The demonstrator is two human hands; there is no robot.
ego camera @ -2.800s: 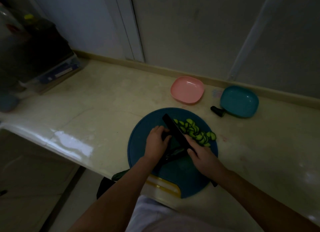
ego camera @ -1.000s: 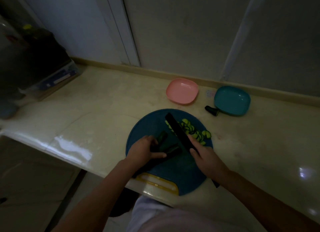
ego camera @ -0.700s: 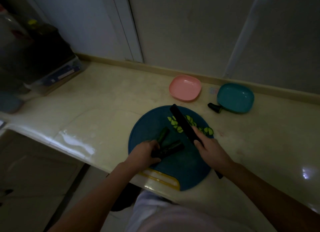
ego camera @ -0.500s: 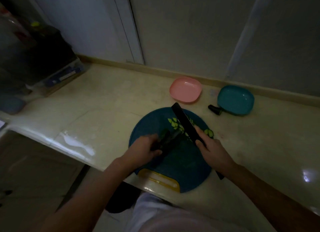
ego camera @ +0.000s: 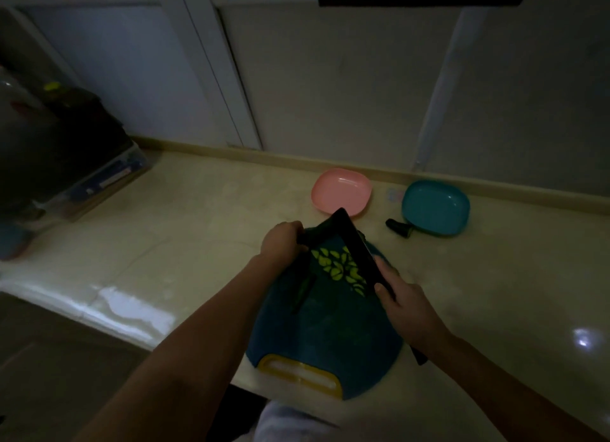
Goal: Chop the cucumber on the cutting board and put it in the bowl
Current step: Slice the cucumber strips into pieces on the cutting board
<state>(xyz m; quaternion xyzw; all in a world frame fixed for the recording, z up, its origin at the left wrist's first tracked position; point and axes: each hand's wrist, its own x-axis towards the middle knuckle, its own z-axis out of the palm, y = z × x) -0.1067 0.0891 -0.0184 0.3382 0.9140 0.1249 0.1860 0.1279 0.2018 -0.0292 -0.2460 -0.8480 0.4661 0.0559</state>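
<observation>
A round blue cutting board (ego camera: 330, 336) with a yellow handle lies at the counter's front edge. Bright green cucumber slices (ego camera: 340, 266) are heaped on its far half. My right hand (ego camera: 409, 313) grips the black knife (ego camera: 358, 246), whose blade slants across the slices toward the far edge. My left hand (ego camera: 282, 243) holds a dark cucumber piece (ego camera: 317, 234) at the board's far edge, its end close to the knife tip. Another dark cucumber piece (ego camera: 305, 289) lies on the board below my left hand. A pink bowl (ego camera: 341, 192) and a teal bowl (ego camera: 435, 207) stand behind the board.
A small black object (ego camera: 399, 227) lies by the teal bowl. A plastic box (ego camera: 99, 180) and dark containers stand at the far left of the counter. The wall runs close behind the bowls. The counter's front edge (ego camera: 125, 313) drops off at the left.
My left hand has moved from the board's near middle to its far edge with one cucumber piece. The other piece stayed on the board. The knife tip shifted toward the far edge.
</observation>
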